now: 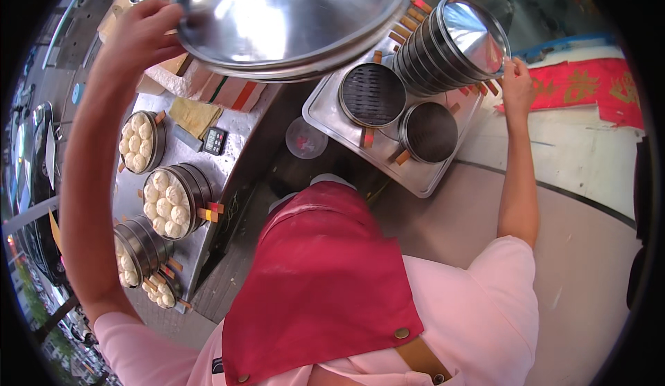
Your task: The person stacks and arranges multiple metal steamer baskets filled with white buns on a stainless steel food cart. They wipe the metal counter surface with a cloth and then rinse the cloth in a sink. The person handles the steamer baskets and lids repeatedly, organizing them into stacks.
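Observation:
At the upper left, my left hand point(150, 35) grips the edge of a large domed stainless steel lid point(291, 20), blurred near my fingers. My raised right hand point(517, 87) has its fingers closed on the rim of a smaller shiny lid point(473, 35). That lid caps a tall stack of metal steamer baskets point(423, 61) with wooden handles. Beside the stack, a basket with a slatted base point(372, 95) and a second dark-bottomed basket point(431, 132) hold no buns. All of these stand on a metal tray point(379, 160).
Steamers of white buns point(165, 204) stand on a metal table point(195, 240) at left. Near them are a digital timer point(214, 141) and a folded yellow cloth point(195, 117). Below, between table and tray, is a clear round container point(306, 138). A red banner point(582, 90) bears writing.

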Demonstrator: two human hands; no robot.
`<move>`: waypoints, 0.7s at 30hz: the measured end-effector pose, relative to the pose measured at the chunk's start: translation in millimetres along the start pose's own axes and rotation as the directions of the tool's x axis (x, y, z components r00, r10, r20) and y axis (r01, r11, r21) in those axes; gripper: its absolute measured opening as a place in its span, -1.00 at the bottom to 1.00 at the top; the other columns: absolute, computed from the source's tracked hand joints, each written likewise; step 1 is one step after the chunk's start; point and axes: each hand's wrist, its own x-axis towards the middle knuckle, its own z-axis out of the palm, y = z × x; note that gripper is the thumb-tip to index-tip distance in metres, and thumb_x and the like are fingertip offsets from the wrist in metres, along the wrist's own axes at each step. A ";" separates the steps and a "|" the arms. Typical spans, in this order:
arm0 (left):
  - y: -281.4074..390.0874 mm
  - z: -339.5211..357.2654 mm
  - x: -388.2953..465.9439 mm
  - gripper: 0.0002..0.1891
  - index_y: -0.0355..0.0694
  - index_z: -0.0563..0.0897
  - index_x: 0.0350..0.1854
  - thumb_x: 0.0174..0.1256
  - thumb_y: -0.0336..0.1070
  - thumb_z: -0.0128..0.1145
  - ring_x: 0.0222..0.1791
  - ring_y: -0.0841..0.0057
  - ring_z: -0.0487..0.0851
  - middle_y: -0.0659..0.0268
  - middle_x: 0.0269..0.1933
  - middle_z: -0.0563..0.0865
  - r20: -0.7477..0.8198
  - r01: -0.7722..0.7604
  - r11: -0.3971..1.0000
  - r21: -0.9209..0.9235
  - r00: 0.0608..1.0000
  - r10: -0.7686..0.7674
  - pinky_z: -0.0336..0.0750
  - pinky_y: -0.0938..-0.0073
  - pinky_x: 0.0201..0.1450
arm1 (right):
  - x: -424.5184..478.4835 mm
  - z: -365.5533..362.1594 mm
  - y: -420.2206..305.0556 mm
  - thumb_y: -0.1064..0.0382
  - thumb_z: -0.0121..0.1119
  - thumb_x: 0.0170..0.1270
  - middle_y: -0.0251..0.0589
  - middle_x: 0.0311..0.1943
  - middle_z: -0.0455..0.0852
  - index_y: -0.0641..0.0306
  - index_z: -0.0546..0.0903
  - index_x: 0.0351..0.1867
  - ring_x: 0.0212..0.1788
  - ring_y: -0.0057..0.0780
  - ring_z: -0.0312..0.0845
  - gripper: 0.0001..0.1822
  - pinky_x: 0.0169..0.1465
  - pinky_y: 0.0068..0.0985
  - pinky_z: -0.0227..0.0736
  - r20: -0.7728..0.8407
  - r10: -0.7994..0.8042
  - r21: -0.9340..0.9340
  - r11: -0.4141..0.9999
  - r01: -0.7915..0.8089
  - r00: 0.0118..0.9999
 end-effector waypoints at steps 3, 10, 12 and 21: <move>-1.9 63.2 20.1 -0.64 -0.42 0.62 -0.02 0.35 -0.19 0.22 -0.23 0.42 0.83 0.06 -0.23 0.77 0.090 -0.018 0.996 -0.091 0.996 0.026 0.75 0.48 -0.08 | -72.1 -9.4 -46.7 -0.10 0.08 0.52 -0.30 -0.54 0.63 0.40 0.67 -0.09 -0.50 -0.58 0.55 -0.51 -0.43 -0.57 0.46 0.330 0.172 0.473 0.821 -0.320 0.928; -103.8 227.9 55.9 -0.70 -0.43 0.60 -0.09 0.24 -0.31 0.28 -0.24 0.46 0.71 0.14 -0.23 0.72 0.280 0.079 0.994 -0.077 0.958 -0.055 0.72 0.46 -0.25 | -242.3 58.2 -71.1 0.05 -0.02 0.58 -0.20 -0.30 0.62 0.45 0.57 0.05 -0.47 -0.58 0.58 -0.58 -0.43 -0.57 0.49 0.621 0.369 0.613 0.321 -0.722 0.691; -139.6 250.7 40.1 -0.75 -0.37 0.62 -0.22 0.18 -0.29 0.32 -0.35 0.44 0.72 0.17 -0.32 0.71 0.278 0.172 0.979 -0.105 0.951 -0.137 0.66 0.40 -0.33 | -277.7 74.2 -66.3 0.05 -0.02 0.58 -0.20 -0.28 0.61 0.42 0.56 0.09 -0.45 -0.55 0.58 -0.59 -0.40 -0.55 0.49 0.647 0.371 0.520 0.424 -0.741 0.666; -222.9 203.3 -80.4 -0.73 -0.39 0.58 -0.33 0.12 -0.26 0.33 -0.53 0.36 0.78 0.07 -0.44 0.72 0.189 0.332 0.931 -0.152 0.934 -0.303 0.67 0.30 -0.40 | -179.1 28.8 -145.0 0.36 0.11 0.45 -0.06 -0.30 0.64 0.43 0.63 -0.13 -0.26 -0.25 0.60 -0.85 -0.13 -0.37 0.48 0.230 -0.179 0.488 0.871 0.046 0.957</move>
